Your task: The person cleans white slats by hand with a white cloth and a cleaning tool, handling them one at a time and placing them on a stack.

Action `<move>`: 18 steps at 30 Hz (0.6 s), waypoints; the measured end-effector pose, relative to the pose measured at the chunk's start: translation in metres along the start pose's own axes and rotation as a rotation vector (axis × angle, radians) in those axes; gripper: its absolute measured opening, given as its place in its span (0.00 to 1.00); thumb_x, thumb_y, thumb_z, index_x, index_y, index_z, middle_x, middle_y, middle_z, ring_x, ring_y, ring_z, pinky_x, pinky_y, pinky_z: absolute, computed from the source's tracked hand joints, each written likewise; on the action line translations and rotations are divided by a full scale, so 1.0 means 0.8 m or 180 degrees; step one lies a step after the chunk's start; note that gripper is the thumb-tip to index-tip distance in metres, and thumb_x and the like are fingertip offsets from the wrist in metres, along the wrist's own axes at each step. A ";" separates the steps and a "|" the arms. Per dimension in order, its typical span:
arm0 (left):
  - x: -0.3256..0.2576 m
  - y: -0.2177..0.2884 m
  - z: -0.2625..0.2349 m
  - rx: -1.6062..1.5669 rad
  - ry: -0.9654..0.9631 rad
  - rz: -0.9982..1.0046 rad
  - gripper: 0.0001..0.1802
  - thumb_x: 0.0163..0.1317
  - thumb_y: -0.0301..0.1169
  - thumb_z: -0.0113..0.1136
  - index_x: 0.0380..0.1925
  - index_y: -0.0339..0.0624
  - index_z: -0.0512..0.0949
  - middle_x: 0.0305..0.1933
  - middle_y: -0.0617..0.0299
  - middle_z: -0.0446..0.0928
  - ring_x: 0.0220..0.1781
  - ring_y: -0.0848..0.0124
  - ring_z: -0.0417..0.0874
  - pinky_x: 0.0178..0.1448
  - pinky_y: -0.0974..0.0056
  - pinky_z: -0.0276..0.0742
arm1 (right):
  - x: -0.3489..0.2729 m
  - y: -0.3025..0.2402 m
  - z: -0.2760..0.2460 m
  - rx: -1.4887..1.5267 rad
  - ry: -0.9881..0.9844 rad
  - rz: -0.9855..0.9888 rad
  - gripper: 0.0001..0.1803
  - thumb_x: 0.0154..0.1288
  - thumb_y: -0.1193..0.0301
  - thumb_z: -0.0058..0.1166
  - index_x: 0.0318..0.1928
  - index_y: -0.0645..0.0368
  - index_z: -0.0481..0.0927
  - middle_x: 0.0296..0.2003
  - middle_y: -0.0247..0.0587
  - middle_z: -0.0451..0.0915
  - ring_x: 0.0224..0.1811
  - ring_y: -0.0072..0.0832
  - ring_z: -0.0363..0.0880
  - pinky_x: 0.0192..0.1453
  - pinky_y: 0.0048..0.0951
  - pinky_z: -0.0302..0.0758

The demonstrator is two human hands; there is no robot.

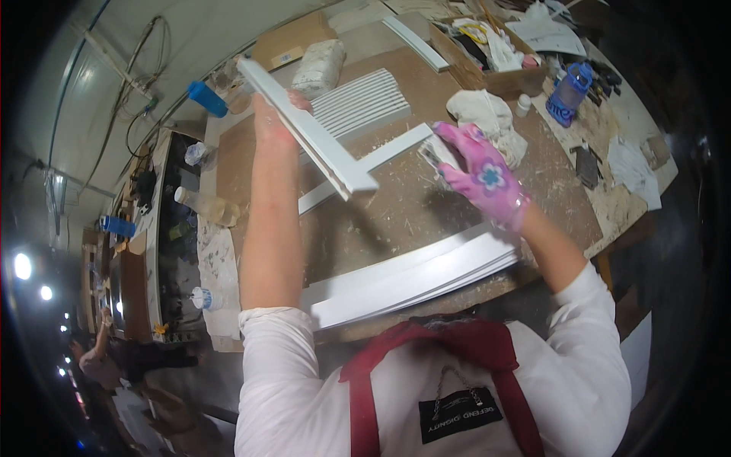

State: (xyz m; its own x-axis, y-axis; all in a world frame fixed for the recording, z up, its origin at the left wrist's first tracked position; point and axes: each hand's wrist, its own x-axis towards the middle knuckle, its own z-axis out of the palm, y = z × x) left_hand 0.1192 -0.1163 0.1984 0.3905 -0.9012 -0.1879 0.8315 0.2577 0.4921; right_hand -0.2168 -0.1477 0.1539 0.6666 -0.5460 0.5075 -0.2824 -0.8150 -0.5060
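Note:
My bare left hand (276, 118) is closed around a long white slotted strip (308, 126), raised at a slant above the workbench. My right hand (487, 179), in a pink glove with a flower on it, grips a small whitish block (437, 155) whose exact kind I cannot make out. Just beside that block is the end of a narrow white strip (397, 148), which passes behind the held one. Behind the left forearm and the slotted strip sits a batch of thin white strips (369, 101), side by side. Wide white slats (411, 273) lie stacked along the bench's near edge.
A cardboard box (499, 80) of mixed items stands at the far right, near a blue bottle (569, 95). White cloth (487, 122) lies beyond the gloved hand. On the left are a clear bottle (209, 207) and a blue cup (207, 99). Another person (103, 362) is at lower left.

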 end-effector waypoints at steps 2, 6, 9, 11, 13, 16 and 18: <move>0.008 0.001 -0.007 0.0290 0.0052 0.0221 0.27 0.69 0.52 0.40 0.31 0.33 0.65 0.26 0.55 0.67 0.25 0.65 0.69 0.29 0.64 0.72 | -0.013 -0.008 -0.013 0.0326 -0.0071 0.0494 0.28 0.57 0.73 0.57 0.59 0.62 0.66 0.40 0.45 0.71 0.41 0.31 0.73 0.44 0.30 0.73; 0.014 -0.018 -0.010 0.0743 0.0617 0.1142 0.16 0.66 0.37 0.54 0.44 0.34 0.71 0.39 0.50 0.76 0.38 0.57 0.79 0.44 0.53 0.80 | -0.020 -0.026 -0.032 0.0661 0.0198 0.0348 0.28 0.55 0.73 0.59 0.57 0.62 0.68 0.46 0.47 0.69 0.43 0.36 0.73 0.48 0.37 0.73; 0.022 -0.012 -0.024 0.1035 0.0588 0.1217 0.12 0.65 0.29 0.52 0.46 0.35 0.71 0.40 0.53 0.77 0.40 0.61 0.79 0.46 0.55 0.79 | -0.032 -0.039 -0.030 0.0063 0.0466 -0.0451 0.28 0.55 0.73 0.58 0.57 0.62 0.68 0.48 0.46 0.69 0.45 0.38 0.73 0.49 0.37 0.73; 0.019 -0.029 -0.014 0.1041 0.0669 0.1256 0.12 0.64 0.26 0.51 0.46 0.34 0.70 0.41 0.52 0.77 0.40 0.60 0.79 0.45 0.55 0.79 | -0.032 -0.052 -0.027 -0.0036 0.0357 -0.0518 0.26 0.55 0.71 0.57 0.55 0.62 0.70 0.47 0.47 0.71 0.45 0.42 0.74 0.49 0.38 0.74; 0.018 -0.046 0.000 0.0882 0.0943 0.1708 0.12 0.64 0.26 0.51 0.46 0.33 0.69 0.41 0.51 0.77 0.39 0.59 0.79 0.44 0.55 0.79 | -0.031 -0.057 -0.014 -0.0155 0.0391 -0.1346 0.23 0.55 0.69 0.57 0.52 0.61 0.74 0.44 0.48 0.73 0.43 0.44 0.75 0.46 0.40 0.75; 0.011 -0.046 0.000 0.1138 0.0965 0.1563 0.14 0.63 0.25 0.50 0.48 0.32 0.66 0.40 0.49 0.76 0.39 0.59 0.79 0.44 0.55 0.79 | -0.009 -0.083 -0.016 -0.0133 -0.0060 -0.1347 0.19 0.53 0.73 0.57 0.48 0.60 0.76 0.37 0.43 0.76 0.38 0.40 0.77 0.41 0.39 0.76; 0.006 -0.038 -0.007 0.1266 0.0996 0.1549 0.15 0.63 0.24 0.50 0.49 0.32 0.65 0.40 0.49 0.76 0.40 0.59 0.79 0.44 0.56 0.79 | 0.002 -0.078 -0.015 -0.0170 -0.0249 -0.1506 0.23 0.50 0.77 0.59 0.50 0.59 0.74 0.37 0.42 0.76 0.36 0.37 0.77 0.38 0.37 0.75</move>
State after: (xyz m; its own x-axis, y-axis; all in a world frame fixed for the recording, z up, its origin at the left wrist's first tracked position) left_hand 0.0981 -0.1262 0.1781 0.8267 -0.5578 -0.0739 0.3491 0.4055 0.8448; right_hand -0.2069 -0.1002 0.1945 0.7797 -0.0982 0.6184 0.0308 -0.9804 -0.1946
